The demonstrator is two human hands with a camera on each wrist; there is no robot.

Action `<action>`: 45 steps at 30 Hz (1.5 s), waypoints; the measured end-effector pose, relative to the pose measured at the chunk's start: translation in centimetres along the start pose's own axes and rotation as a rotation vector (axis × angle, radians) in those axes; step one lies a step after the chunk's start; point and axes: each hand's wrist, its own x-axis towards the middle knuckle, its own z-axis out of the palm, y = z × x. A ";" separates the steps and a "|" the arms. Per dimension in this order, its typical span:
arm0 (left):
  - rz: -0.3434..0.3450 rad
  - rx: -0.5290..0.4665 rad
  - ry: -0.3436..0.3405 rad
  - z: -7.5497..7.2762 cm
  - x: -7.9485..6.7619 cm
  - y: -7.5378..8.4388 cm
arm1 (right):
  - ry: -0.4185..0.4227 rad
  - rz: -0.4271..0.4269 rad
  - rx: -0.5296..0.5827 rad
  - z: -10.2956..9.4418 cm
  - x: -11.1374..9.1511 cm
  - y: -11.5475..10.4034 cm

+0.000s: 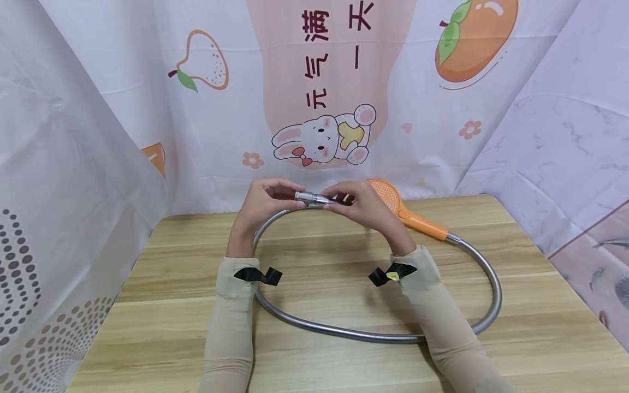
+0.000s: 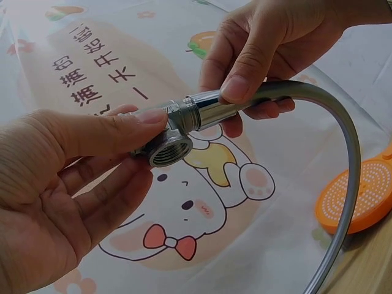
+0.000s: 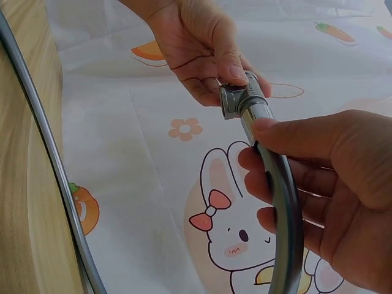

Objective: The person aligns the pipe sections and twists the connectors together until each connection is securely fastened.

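Observation:
My left hand (image 1: 261, 204) pinches a metal T-shaped pipe fitting (image 2: 179, 116) between thumb and fingers. The fitting's threaded side opening faces the camera in the left wrist view. On the other side, my right hand (image 1: 366, 203) grips the chrome end nut (image 2: 208, 109) of a grey shower hose (image 2: 350, 138). The nut sits against one end of the fitting, in line with it. Both hands are raised near the table's far edge. From the right hand the hose loops round to an orange shower head (image 1: 416, 222), which lies behind and to the right of that hand.
The hose (image 1: 344, 331) curves across the wooden table (image 1: 314, 295) under both forearms. A white printed cloth (image 1: 216, 136) hangs just behind the table. Each wrist wears a black camera strap (image 1: 250, 274).

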 end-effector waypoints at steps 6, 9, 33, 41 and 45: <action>-0.020 0.014 0.026 0.1 0.0 0.1 | -0.012 0.018 -0.010 0.0 0.0 -0.2; -0.030 0.019 0.043 0.2 -0.1 0.2 | -0.009 0.024 -0.017 0.0 0.0 -0.4; 0.004 0.073 0.040 -0.2 0.0 -0.2 | 0.068 -0.069 -0.066 0.4 0.0 -0.2; -0.002 0.054 0.018 -0.1 -0.1 -0.1 | 0.037 -0.022 -0.024 0.2 -0.1 -0.1; -0.009 0.053 0.012 -0.1 -0.1 -0.1 | 0.025 -0.001 0.004 0.1 -0.1 -0.1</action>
